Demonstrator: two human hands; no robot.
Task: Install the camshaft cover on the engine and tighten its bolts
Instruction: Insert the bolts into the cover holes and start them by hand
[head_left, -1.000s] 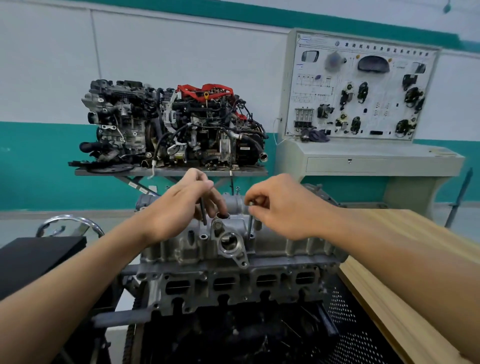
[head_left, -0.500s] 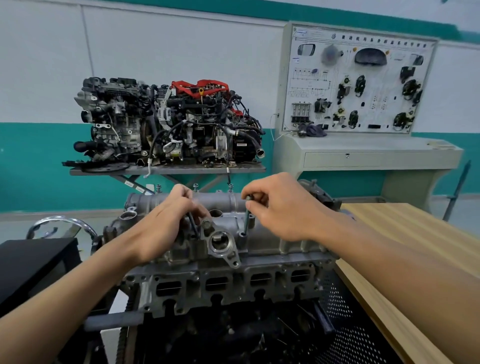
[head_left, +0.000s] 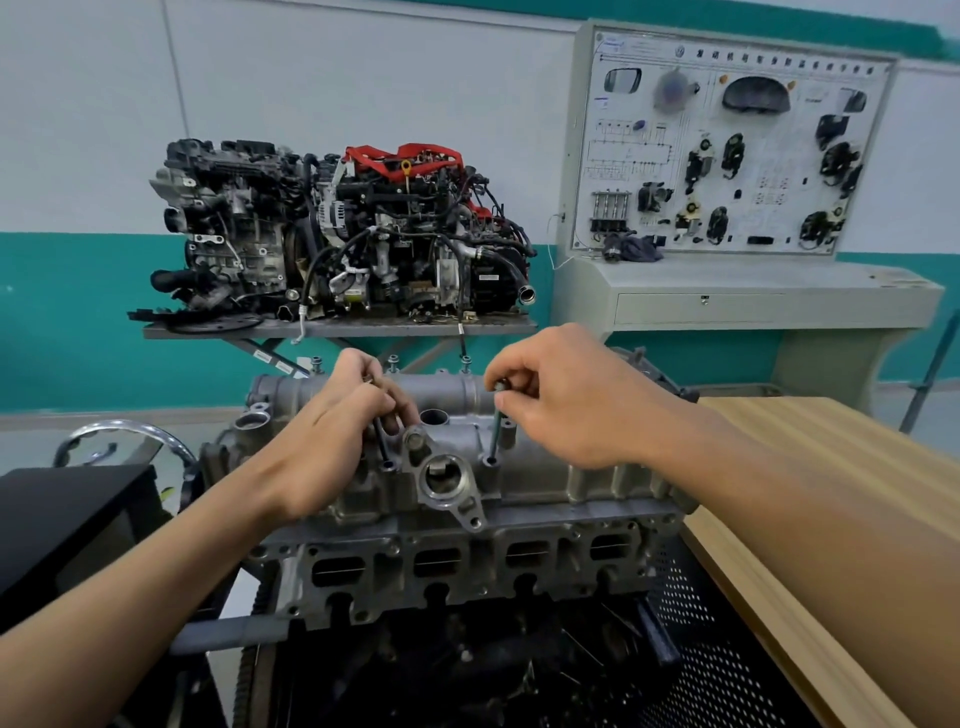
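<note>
The grey aluminium camshaft cover (head_left: 561, 480) lies on top of the engine's cylinder head (head_left: 467, 566) in front of me. My left hand (head_left: 332, 441) pinches a dark long bolt (head_left: 381, 441) whose tip stands in a hole at the cover's near edge. My right hand (head_left: 566, 400) pinches the head of a second long bolt (head_left: 496, 426), which stands upright in a hole just right of the round port (head_left: 443, 475). Three more bolts (head_left: 393, 360) stick up along the cover's far edge.
A wooden bench (head_left: 831, 493) runs along the right. A black box (head_left: 67, 525) and a chrome ring (head_left: 124, 434) sit at the left. Behind stand a complete engine on a grey stand (head_left: 337, 327) and a training panel console (head_left: 727, 156).
Both bolts have gone from held above the cover to standing with their tips in the near-edge holes. My hands have lowered slightly with them, and the view has shifted.
</note>
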